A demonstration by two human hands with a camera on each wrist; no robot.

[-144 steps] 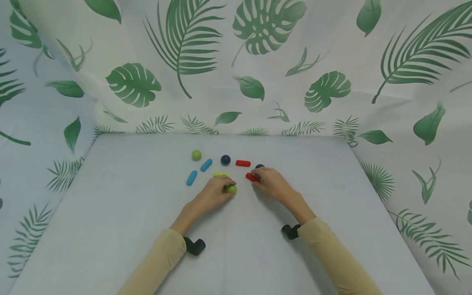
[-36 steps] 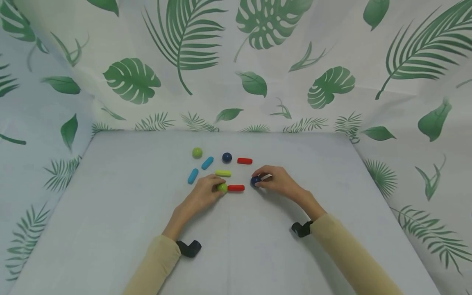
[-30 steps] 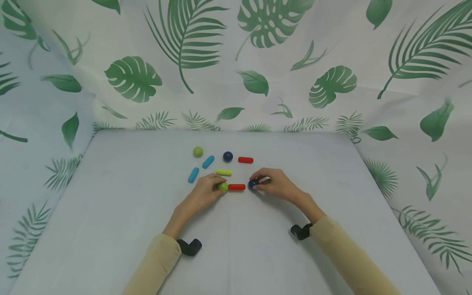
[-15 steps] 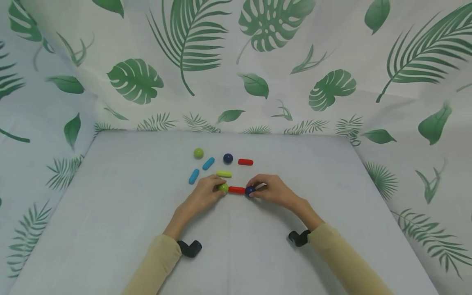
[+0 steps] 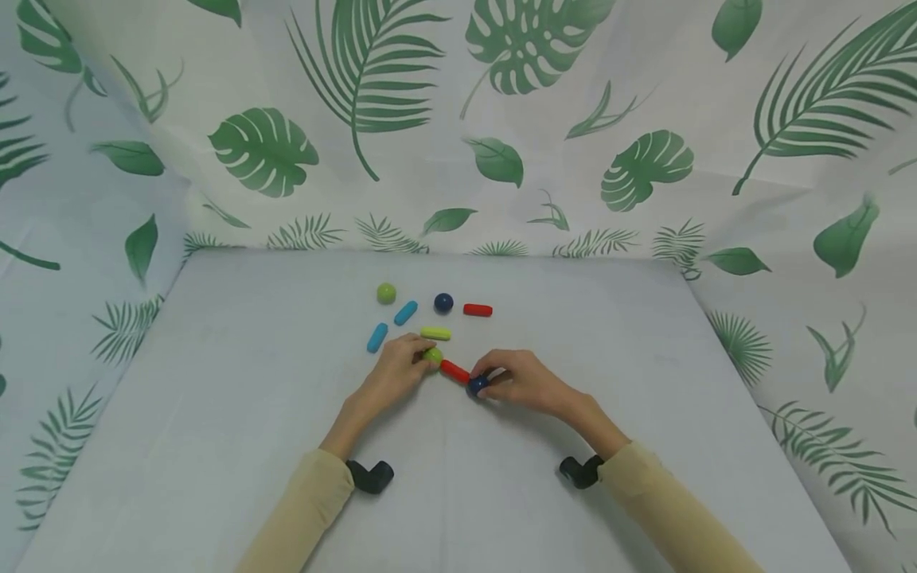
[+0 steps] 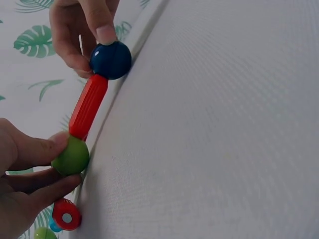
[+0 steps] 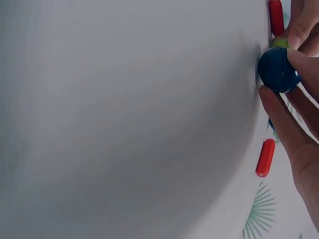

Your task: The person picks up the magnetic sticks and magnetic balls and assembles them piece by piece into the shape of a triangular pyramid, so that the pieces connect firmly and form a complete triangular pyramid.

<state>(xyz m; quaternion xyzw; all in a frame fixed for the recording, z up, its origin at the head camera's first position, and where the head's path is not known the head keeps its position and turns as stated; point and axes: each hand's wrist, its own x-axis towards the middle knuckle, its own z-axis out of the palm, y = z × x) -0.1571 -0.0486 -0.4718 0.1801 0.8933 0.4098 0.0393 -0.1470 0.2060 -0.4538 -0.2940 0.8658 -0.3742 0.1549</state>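
Note:
My left hand (image 5: 398,371) pinches a light green ball (image 6: 71,157) between thumb and fingers. One end of a red magnetic rod (image 6: 88,107) meets that ball, and its other end meets a dark blue ball (image 6: 110,60). My right hand (image 5: 528,383) pinches the blue ball (image 7: 277,69) between thumb and fingertips. In the head view the joined pieces slant down to the right, low over the table. Another red rod (image 6: 66,215), a silver disc on its end, shows under my left fingers in the left wrist view; the left hand covers it in the head view.
Beyond the hands lie a yellow-green rod (image 5: 435,333), two light blue rods (image 5: 405,312), a second green ball (image 5: 386,294), a second dark blue ball (image 5: 443,303) and a red rod (image 5: 478,310). A leaf-patterned cloth (image 5: 401,191) rises behind the white table (image 5: 215,398).
My right hand has brought the dark blue ball leftward onto the red rod's free end. That rod's right end has since swung toward me, while the left hand keeps its pinch on the green ball.

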